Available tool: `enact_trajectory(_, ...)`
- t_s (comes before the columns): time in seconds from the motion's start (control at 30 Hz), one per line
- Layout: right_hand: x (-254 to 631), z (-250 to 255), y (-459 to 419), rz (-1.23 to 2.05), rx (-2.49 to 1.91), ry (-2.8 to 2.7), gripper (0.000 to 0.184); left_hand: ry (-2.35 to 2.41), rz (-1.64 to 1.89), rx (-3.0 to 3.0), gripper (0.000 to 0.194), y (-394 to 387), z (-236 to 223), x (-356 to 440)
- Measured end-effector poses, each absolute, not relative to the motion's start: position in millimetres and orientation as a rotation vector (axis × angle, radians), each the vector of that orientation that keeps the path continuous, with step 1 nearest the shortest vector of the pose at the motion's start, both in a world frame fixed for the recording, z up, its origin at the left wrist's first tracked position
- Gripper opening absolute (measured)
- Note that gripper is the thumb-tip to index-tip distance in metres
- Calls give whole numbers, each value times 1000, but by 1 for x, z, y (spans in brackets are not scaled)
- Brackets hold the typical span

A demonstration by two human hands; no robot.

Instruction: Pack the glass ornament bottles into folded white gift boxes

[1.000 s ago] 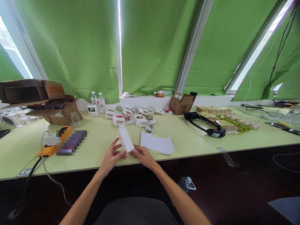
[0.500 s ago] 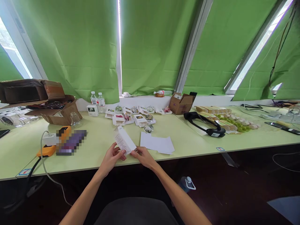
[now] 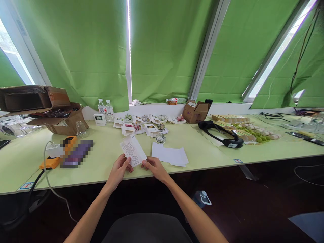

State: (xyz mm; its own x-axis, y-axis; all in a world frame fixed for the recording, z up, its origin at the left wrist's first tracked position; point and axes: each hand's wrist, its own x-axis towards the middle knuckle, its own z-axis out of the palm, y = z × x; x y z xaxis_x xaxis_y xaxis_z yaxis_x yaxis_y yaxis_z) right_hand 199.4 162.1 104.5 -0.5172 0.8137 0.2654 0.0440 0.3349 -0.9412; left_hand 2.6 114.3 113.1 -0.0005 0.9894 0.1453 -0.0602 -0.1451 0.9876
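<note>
Carton (image 3: 134, 150), white, held in both hands above the front edge of the table (image 3: 207, 152), tilted, far end leaning left. Fine dark print, too small to read, on the upturned face. Pinched at the lower left by the left hand (image 3: 120, 170), thumb laid on the printed face, fingers curled behind and beneath. Pinched at the lower right corner by the right hand (image 3: 154, 168), thumb in front, other fingers partly hidden.

Flat on the table, near the right hand and to the right of the carton: white paper (image 3: 169, 155). Beyond the carton, a cluster of white packs (image 3: 128, 127) with small colored pictures, and shiny balls (image 3: 160, 138) among and in front of them. Left of the cluster, a cube (image 3: 100, 119) just in front of two bottles (image 3: 109, 109). Right of the cluster, a brown box (image 3: 196, 113); nearer, a black headset (image 3: 222, 135); past that, a green tray (image 3: 264, 138) with pale round things. Well to the left, a purple item (image 3: 80, 152), partly pixelated. Under the table, a jug (image 3: 201, 199). Behind everything, green blinds (image 3: 164, 50).
</note>
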Motion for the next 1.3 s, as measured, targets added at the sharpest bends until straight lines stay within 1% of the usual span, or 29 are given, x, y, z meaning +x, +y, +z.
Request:
enact_trajectory(0.17,200,108,162,1288,-737,-1776,44,1083,1379,1264,38,117,108,2)
enact_trajectory(0.43,198,108,162,1314,-708,-1703,47,1120,1479,1198,44,116,109,4)
enact_trajectory(0.83,199,106,165,1326,-756,-1722,49,1119,1564,1188,40,115,114,6)
enact_trajectory(1.07,199,105,165,1319,-758,-1734,44,1044,1498,1144,41,114,113,5)
enact_trajectory(1.3,198,103,166,1323,-773,-1732,45,1030,1467,1163,39,112,116,5)
